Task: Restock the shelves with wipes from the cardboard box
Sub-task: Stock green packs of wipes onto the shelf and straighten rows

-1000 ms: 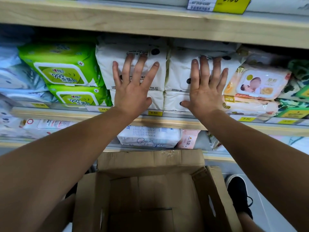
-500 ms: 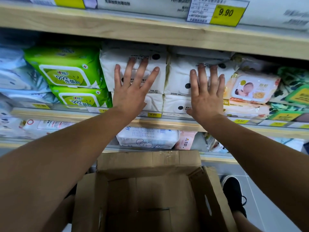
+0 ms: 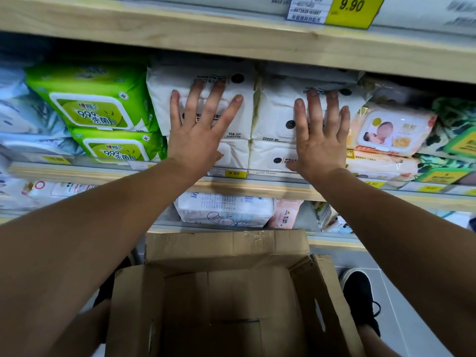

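Note:
Two stacks of white wipe packs fill the middle of the wooden shelf [image 3: 257, 188]. My left hand [image 3: 199, 132] lies flat with fingers spread on the left white stack [image 3: 239, 119]. My right hand [image 3: 319, 140] presses flat on the right white stack [image 3: 275, 117]. Neither hand grips a pack. Below, the brown cardboard box [image 3: 231, 253] stands open on the floor, and I see no wipes inside it.
Green wipe packs [image 3: 90, 104] sit left of the white stacks, pink baby wipe packs [image 3: 391, 130] to the right. A lower shelf holds more packs [image 3: 226, 210]. The shelf board above [image 3: 231, 39] carries a yellow 9.90 price tag [image 3: 351, 7]. A black shoe [image 3: 360, 297] stands right of the box.
Both hands stay flat on the white packs. The view has tilted slightly, so the shelves sit a little lower in the frame.

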`<state>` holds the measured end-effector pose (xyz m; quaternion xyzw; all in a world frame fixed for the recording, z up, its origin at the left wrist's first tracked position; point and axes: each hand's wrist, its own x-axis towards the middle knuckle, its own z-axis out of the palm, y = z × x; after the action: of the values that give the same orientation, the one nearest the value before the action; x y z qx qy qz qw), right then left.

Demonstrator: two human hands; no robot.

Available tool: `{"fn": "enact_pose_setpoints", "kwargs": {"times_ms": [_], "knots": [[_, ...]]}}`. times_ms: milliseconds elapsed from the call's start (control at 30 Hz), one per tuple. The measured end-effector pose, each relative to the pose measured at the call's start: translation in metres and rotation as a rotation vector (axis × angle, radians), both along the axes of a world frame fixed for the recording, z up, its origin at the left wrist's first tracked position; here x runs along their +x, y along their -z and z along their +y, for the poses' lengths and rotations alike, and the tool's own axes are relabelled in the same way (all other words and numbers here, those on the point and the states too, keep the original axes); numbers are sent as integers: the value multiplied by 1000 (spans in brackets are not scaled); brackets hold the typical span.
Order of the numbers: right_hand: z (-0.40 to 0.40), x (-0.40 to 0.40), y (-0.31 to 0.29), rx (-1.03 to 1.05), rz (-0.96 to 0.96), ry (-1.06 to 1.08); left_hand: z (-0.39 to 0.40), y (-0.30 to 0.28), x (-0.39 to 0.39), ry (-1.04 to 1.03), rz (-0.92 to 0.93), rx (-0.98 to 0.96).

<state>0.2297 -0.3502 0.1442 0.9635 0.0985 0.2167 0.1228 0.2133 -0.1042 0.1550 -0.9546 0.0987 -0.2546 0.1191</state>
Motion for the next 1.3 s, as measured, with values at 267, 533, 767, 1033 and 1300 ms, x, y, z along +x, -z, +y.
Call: {"fn": "enact_pose_setpoints", "kwargs": {"times_ms": [267,533,767,1033,1300], "knots": [[6,-8,1,-56,-30,49,-2,-2,-5,5,17,-2],[21,-21,-13,8,25,66,4,-6,-9,50,12,-28],[47,-6,-27,156,-66,-1,23,-15,1,-28,-20,-136],[41,-8,-25,213,-80,-48,32,-10,0,48,-26,-152],[41,-14,-33,173,20,-40,44,-15,-2,57,47,-55]]}}
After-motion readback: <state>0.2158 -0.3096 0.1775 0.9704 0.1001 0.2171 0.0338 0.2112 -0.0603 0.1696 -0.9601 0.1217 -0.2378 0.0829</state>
